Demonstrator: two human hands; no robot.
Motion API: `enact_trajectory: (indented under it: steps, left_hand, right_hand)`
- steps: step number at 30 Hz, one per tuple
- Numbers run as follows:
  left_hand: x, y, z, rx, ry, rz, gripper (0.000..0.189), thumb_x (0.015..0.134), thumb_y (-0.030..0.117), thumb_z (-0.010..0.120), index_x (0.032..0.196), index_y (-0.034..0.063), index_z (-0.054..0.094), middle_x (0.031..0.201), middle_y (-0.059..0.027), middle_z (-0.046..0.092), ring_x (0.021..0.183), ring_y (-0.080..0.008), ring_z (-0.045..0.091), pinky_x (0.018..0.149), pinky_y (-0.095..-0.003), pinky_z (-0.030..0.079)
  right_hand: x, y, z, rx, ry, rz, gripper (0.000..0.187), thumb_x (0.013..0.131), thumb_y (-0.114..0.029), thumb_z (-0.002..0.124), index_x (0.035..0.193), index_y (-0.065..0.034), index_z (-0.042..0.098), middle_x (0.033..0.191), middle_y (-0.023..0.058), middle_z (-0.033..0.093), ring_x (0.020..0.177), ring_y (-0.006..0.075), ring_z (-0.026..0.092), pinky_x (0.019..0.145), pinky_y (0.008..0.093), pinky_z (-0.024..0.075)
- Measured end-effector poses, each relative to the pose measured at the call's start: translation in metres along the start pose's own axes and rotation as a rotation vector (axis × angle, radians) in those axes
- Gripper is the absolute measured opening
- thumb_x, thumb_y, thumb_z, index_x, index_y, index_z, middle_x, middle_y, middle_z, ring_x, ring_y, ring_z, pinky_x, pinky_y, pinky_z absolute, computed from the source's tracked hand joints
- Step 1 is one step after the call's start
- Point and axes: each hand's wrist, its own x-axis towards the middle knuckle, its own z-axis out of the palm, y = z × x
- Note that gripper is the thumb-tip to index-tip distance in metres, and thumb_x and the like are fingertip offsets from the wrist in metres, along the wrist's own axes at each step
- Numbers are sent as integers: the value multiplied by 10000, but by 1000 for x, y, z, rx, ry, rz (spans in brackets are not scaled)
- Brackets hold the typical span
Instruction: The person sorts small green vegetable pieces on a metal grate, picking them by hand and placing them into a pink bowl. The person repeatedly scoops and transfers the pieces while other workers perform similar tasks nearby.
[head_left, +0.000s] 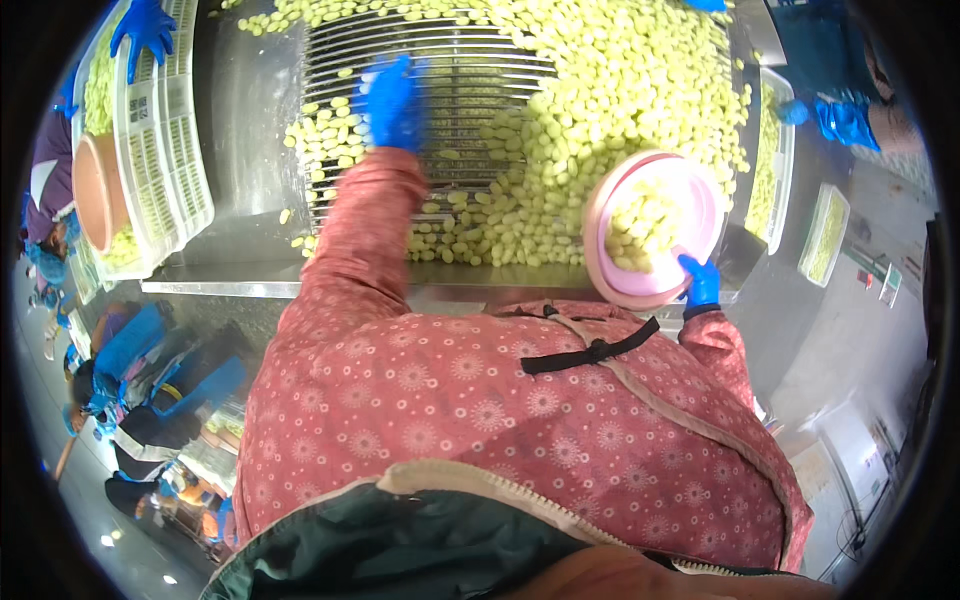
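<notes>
My left hand (394, 105), in a blue glove and blurred, is over a grate of metal bars (450, 64). Some pale green oval fruits (330, 139), which resemble grapes, lie beside it; whether its fingers hold any cannot be told. At the right, my right hand (699, 283), also gloved in blue, grips the rim of a pink plastic basin (652, 289). This basin is tilted, with a heap of the same fruits inside. A thick pile of fruits (630, 82) covers the right part of the grate.
A white slatted crate (165, 150) stands at the left, with a brown tub (97, 187) behind it. Another person's blue-gloved hand (142, 34) rests over that crate. Trays of fruit (765, 165) and a person's gloved hand (844, 124) are at the right. The metal table's front edge (217, 289) borders my body.
</notes>
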Motion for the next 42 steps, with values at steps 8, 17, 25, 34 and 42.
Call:
enact_trajectory:
  steps: [8, 17, 25, 34, 42]
  left_hand:
    - [-7, -37, -137, 1775, 290, 521, 605, 911, 430, 576, 1425, 138, 448, 1475, -189, 395, 1335, -371, 389, 1069, -466, 366]
    - [-103, -106, 128, 1089, -451, 625, 363, 835, 91, 628, 1198, 98, 633, 1262, -146, 594, 1157, -358, 551, 997, -470, 435]
    - [62, -78, 171, 1235, -464, 291, 306, 895, 306, 608, 1188, 230, 658, 1149, -110, 644, 1069, -303, 602, 925, -393, 489]
    - [85, -82, 161, 1797, -634, 57, 275, 942, 316, 544, 1152, 177, 655, 1129, -104, 665, 1005, -317, 642, 849, -425, 522]
    - [-69, 6, 195, 557, -568, -74, 378, 909, 102, 639, 1285, 78, 606, 1258, -100, 611, 1155, -191, 577, 915, -319, 502]
  right_hand:
    - [13, 1, -47, 148, 179, 78, 518, 789, -94, 687, 1264, 64, 551, 1188, 148, 637, 1051, 303, 622, 929, 399, 492]
    - [24, 9, -62, 101, 283, 49, 498, 776, -247, 712, 1198, 0, 621, 1003, 113, 697, 768, 227, 675, 480, 285, 451]
    - [5, 12, -43, 125, 249, 37, 490, 792, -204, 693, 1217, 18, 593, 1056, 112, 679, 850, 227, 660, 629, 301, 502]
    - [-13, -15, 3, 165, 228, -31, 347, 802, -236, 728, 1035, 11, 657, 708, 35, 610, 505, 143, 528, 398, 268, 391]
    - [-17, -57, 50, -23, -9, 34, 458, 806, -317, 722, 1093, 27, 628, 758, 77, 625, 554, 173, 585, 411, 300, 484]
